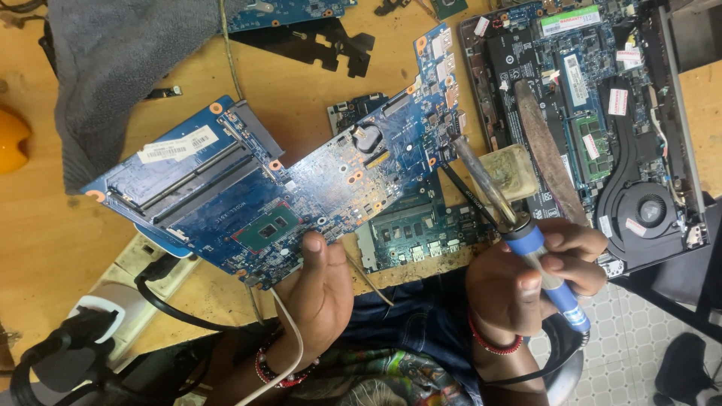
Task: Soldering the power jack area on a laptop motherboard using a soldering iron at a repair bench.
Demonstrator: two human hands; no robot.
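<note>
Our right hand is closed around the blue handle of a soldering iron, whose tip meets the right edge of a blue motherboard. Our left hand grips that board's lower edge, tilting it above the wooden counter. An opened laptop lies right of it.

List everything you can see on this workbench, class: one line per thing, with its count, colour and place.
motherboard: one, blue, held tilted above the table centre
soldering iron: one, blue handle, tip at the board's right edge
open laptop: one, dark, fan showing, right
flux tin: one, yellowish, beside the laptop
cloth: one, grey, upper left
table: one, wooden
left hand: grips the motherboard's lower edge
right hand: grips the soldering iron
</note>
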